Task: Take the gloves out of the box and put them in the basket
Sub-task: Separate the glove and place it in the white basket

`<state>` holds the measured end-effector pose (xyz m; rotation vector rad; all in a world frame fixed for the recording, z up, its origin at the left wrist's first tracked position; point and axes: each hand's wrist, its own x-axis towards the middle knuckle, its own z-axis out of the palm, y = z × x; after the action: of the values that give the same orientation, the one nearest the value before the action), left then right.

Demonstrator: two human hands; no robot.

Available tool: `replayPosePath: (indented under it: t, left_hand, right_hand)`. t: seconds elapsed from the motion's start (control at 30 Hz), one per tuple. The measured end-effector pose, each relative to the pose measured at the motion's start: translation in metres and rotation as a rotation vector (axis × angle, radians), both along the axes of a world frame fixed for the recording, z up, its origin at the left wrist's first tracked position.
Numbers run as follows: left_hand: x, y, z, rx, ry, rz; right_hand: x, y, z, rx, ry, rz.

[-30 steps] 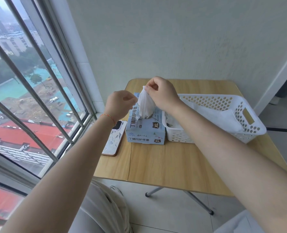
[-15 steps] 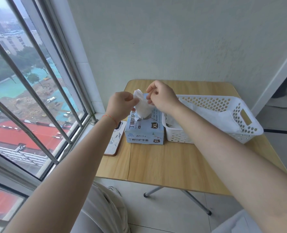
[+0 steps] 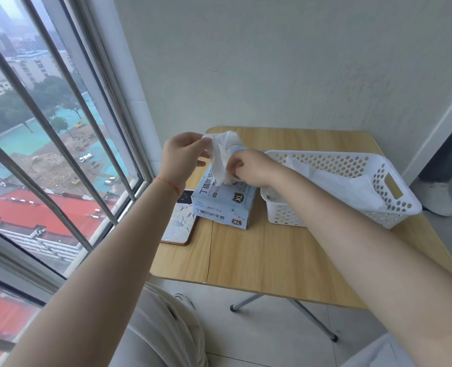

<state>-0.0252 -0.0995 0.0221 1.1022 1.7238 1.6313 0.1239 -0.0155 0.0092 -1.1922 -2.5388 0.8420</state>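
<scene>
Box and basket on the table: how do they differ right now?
The box is pale blue printed cardboard; the basket is white plastic with holes. The box is smaller, the basket wider and open-topped. A glove sticks out of the box, held by both hands; white gloves already lie in the basket. Both stand on the table.

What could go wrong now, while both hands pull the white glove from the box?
1. The left hand and right hand both pinch the white glove above the box; pulling apart may tear it.
2. Nothing holds the box down, so it may lift or slide toward the phone.
3. The basket overhangs the table edge and may tip if bumped.
</scene>
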Motion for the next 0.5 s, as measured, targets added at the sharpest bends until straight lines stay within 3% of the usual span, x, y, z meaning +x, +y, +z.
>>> replayPosePath:
  t: [0.1, 0.17, 0.33, 0.5]
  left_hand:
    - [-0.003, -0.001, -0.002, -0.089, 0.048, -0.081]
    - [-0.004, -0.001, -0.002, -0.114, 0.056, -0.117]
    - [-0.003, -0.001, -0.002, -0.150, 0.049, -0.193]
    - [0.001, 0.000, -0.007, -0.195, -0.025, -0.251]
  right_hand:
    - [-0.002, 0.005, 0.001, -0.020, 0.307, -0.153]
    - [-0.003, 0.005, 0.005, -0.004, 0.363, -0.119]
    - [-0.007, 0.004, 0.018, -0.003, 0.418, -0.056]
    - [-0.010, 0.005, 0.028, 0.078, 0.286, -0.005]
